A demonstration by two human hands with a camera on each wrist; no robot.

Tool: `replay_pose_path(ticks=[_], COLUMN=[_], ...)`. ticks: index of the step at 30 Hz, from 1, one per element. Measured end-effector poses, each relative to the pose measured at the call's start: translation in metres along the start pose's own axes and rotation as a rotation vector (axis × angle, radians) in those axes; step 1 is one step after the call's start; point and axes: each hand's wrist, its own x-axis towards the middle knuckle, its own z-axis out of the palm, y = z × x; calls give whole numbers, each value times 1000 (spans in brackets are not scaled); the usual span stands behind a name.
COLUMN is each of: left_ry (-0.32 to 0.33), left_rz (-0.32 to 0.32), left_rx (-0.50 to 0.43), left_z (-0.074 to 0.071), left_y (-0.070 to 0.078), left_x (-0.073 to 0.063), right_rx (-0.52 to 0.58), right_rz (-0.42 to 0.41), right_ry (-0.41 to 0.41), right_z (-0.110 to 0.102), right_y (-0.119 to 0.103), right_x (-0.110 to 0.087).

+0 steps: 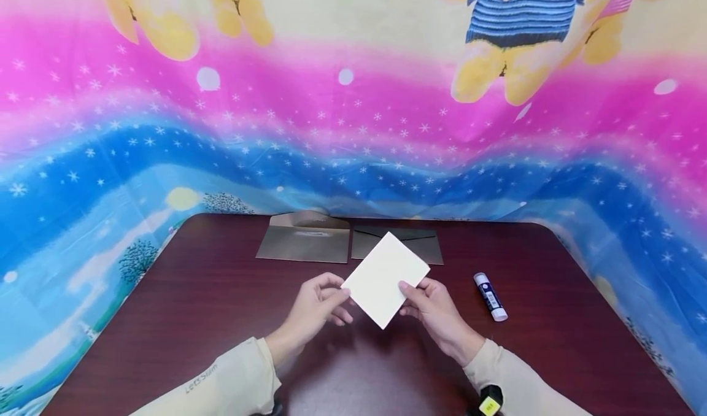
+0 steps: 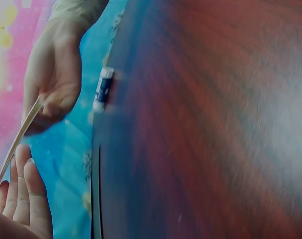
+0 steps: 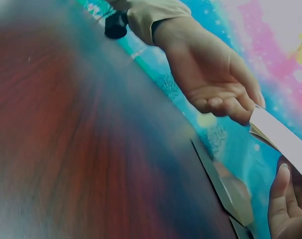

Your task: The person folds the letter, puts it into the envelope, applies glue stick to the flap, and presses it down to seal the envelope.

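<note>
A plain white folded card (image 1: pixel 380 278) is held tilted, one corner up, above the table. My left hand (image 1: pixel 313 310) pinches its left corner between thumb and fingers. At the lower right edge, my right hand (image 1: pixel 439 319) grips the card with the thumb on top and fingers beneath. Seen edge-on in the left wrist view, the card (image 2: pixel 16 144) is thin; layers show along the edge of the card (image 3: pixel 280 137) in the right wrist view. Whatever lies on its underside is hidden.
Behind the card, a grey-brown envelope (image 1: pixel 304 244) lies with its flap up, beside a second envelope (image 1: pixel 425 250) with its flap down, partly covered by the card. A glue stick (image 1: pixel 490 297) lies right of my hands on the dark red table (image 1: pixel 210 293). Printed cloth hangs behind.
</note>
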Motion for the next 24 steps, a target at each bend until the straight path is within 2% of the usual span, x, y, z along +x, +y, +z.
replay_pose_path(ticks=[4, 7, 14, 18, 24], left_ry=[99, 160, 272, 315, 405], left_rz=[-21, -41, -78, -94, -94], left_rx=[-3, 33, 118, 190, 360], left_z=[-15, -29, -62, -77, -106], left_y=[3, 3, -2, -4, -8], left_x=[8, 17, 35, 44, 65], right_rx=[-21, -29, -49, -41, -34], right_rz=[-3, 8, 23, 32, 48], right_ry=[48, 70, 62, 61, 58], right_z=[-12, -18, -27, -29, -29], right_y=[-4, -5, -4, -5, -5], right_x=[-1, -2, -4, -4, -3])
